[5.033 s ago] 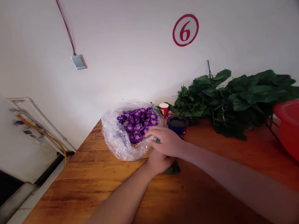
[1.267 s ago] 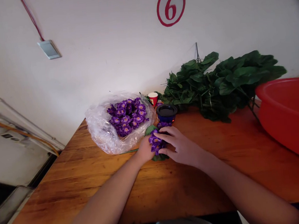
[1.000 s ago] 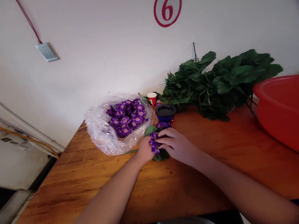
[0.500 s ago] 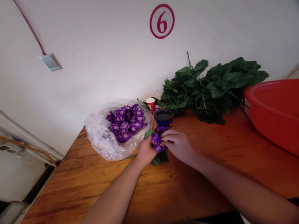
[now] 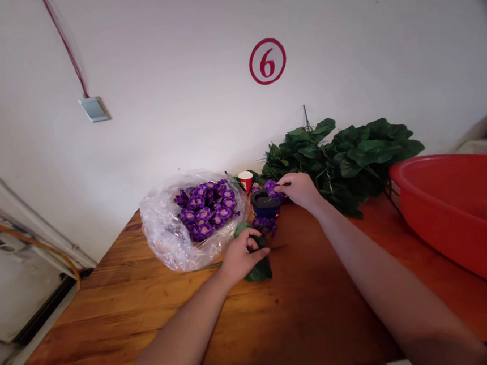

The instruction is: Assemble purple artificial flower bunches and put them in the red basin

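In the head view, my right hand (image 5: pixel 302 191) pinches a purple artificial flower (image 5: pixel 272 189) by the right rim of a small dark-blue pot (image 5: pixel 266 202) with a black top and a red light. Lower and to the left, my left hand (image 5: pixel 242 256) is curled around a sprig of green artificial leaves (image 5: pixel 260 271); its thumb points right. A thin stem runs to the right from there. More purple petals (image 5: pixel 265 226) show between my left hand and the pot; whether they are joined to the sprig I cannot tell.
A clear plastic bag (image 5: pixel 159 241) full of purple flower heads (image 5: pixel 203 214) lies open at left. Behind the pot stands a red paper cup (image 5: pixel 245 181). Leafy green stems (image 5: pixel 343 151) are heaped against the wall, and a large red basin (image 5: pixel 452 227) occupies the table's right (image 5: pixel 314 307).
My right hand has moved away from my left, up and right to the pot, carrying a purple flower. My left hand keeps its place by the leaves. The view has tilted up.
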`<state>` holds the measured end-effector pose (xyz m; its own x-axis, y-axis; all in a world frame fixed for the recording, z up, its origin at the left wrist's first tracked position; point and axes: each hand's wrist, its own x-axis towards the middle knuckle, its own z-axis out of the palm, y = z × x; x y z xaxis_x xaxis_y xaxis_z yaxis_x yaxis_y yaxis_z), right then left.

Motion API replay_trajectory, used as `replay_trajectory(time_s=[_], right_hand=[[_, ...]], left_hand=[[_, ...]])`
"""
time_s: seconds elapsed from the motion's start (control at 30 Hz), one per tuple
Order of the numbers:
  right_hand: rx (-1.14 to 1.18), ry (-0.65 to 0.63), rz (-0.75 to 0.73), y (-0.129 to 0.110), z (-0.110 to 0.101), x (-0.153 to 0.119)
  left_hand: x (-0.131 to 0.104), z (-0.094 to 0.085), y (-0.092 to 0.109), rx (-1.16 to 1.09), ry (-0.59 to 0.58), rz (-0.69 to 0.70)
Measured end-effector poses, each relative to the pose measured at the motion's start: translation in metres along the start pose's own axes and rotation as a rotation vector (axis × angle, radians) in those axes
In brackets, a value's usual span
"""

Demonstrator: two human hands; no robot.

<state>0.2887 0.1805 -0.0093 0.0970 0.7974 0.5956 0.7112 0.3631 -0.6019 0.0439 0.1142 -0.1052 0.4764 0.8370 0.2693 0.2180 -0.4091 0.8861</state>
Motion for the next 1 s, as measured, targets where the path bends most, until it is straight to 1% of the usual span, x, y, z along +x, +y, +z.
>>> replay_trajectory(time_s=[0.13, 0.33, 0.5, 0.77, 1.0], right_hand=[[-0.118, -0.116, -0.141, 0.009, 0.013, 0.015], [-0.134, -0.200, -0.174, 0.018, 0.021, 0.017], [-0.108, -0.222, -0.199, 0.019, 0.021, 0.017], [-0.091, -0.234, -0.246, 0.021, 0.027, 0.016], [-0.096, -0.235, -0.231, 0.019, 0.026, 0.016]], left_hand=[[0.000, 0.000, -0.002, 0.080, -0.012, -0.002], [0.002, 0.000, -0.002, 0.137, -0.027, -0.015], [0.002, 0.000, 0.000, 0.166, -0.028, -0.029], [0.002, 0.000, -0.002, 0.182, -0.028, 0.005], [0.002, -0.001, 0.000, 0.167, -0.044, 0.007]])
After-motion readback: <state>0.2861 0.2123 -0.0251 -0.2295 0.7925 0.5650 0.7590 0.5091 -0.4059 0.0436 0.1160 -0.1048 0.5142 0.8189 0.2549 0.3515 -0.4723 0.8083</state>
